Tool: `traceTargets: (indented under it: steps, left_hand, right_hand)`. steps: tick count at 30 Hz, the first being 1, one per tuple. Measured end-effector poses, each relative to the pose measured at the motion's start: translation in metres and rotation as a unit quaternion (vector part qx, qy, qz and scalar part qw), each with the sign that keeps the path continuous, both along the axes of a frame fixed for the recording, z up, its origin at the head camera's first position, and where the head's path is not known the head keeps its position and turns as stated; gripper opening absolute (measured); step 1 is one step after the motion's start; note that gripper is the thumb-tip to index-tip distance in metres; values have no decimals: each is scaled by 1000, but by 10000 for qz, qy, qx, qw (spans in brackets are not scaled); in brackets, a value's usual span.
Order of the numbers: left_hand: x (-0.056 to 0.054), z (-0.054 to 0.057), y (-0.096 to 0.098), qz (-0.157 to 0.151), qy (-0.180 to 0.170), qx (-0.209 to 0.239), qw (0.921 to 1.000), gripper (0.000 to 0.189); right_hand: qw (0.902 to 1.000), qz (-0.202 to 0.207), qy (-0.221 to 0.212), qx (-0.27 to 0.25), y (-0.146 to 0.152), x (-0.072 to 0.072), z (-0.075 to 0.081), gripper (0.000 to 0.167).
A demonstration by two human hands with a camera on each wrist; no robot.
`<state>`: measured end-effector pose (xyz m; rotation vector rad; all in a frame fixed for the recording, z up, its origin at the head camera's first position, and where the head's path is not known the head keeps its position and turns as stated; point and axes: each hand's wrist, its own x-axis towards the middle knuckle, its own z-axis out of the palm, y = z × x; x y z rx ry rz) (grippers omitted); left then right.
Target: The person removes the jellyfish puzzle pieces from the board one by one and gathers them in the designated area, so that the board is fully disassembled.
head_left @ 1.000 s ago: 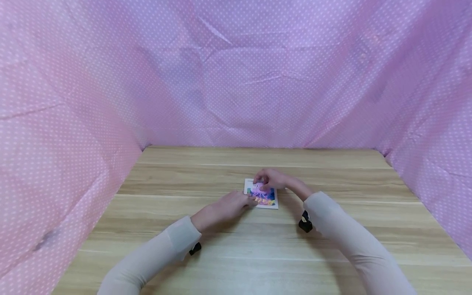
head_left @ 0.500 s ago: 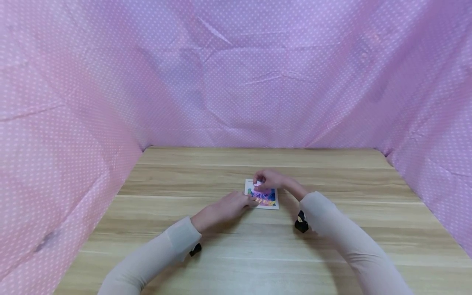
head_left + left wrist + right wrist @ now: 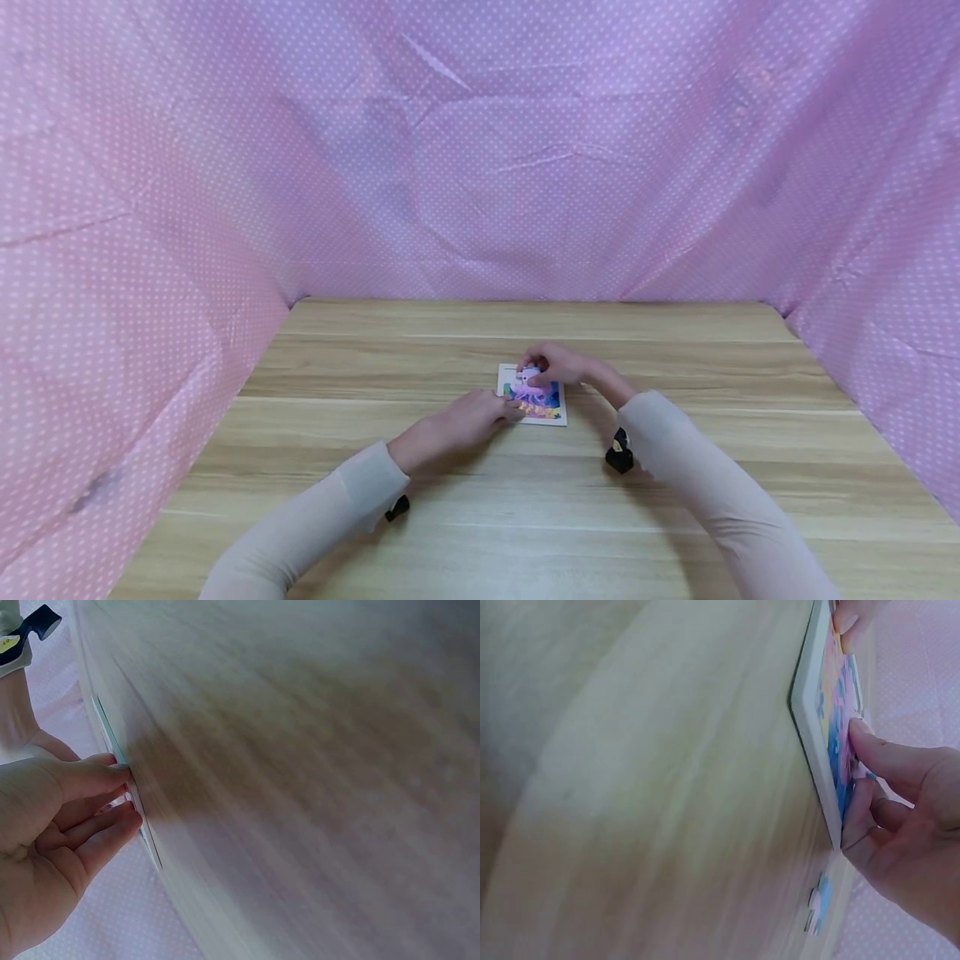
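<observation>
A jigsaw puzzle board (image 3: 557, 420) with a white border and a pink octopus sea picture lies flat on the wooden table. My right hand (image 3: 558, 364) comes over its far side and pinches a pink jigsaw piece (image 3: 524, 377) between thumb and fingers. In the right wrist view, this hand (image 3: 907, 787) is close over the picture and hides most of the piece. My left hand (image 3: 476, 414) reaches the board's near left corner with its fingertips resting on the border. The left wrist view has those fingers (image 3: 101, 844) extended against the board's edge.
A loose jigsaw piece (image 3: 819, 904), pale pink and blue, lies on the table beside the board in the right wrist view. Wood-grain tabletop (image 3: 420, 333) surrounds the board. Pink dotted cloth (image 3: 480, 167) hangs at the back and both sides.
My right hand dipped and turned over the board, then tipped back up, so the octopus's eye shows again. The left hand stays at the corner.
</observation>
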<state>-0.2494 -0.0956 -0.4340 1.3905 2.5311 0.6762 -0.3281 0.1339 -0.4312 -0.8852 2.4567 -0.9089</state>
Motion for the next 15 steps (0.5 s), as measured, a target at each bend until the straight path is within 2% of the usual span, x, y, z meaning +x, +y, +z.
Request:
traceTargets:
  steps: [4,9,15]
  left_hand:
    - [0,3,1,56,118,-174,9998,27]
    - [0,5,1,40,120,-169,9998,27]
    - [2,4,2,-94,417,-282,9987,25]
  right_hand:
    - [9997,-87,210,1,2,0,0,22]
    - [9988,-179,420,-176,3,2,0,21]
    - [9976,-344,555,-209,1,8,0,17]
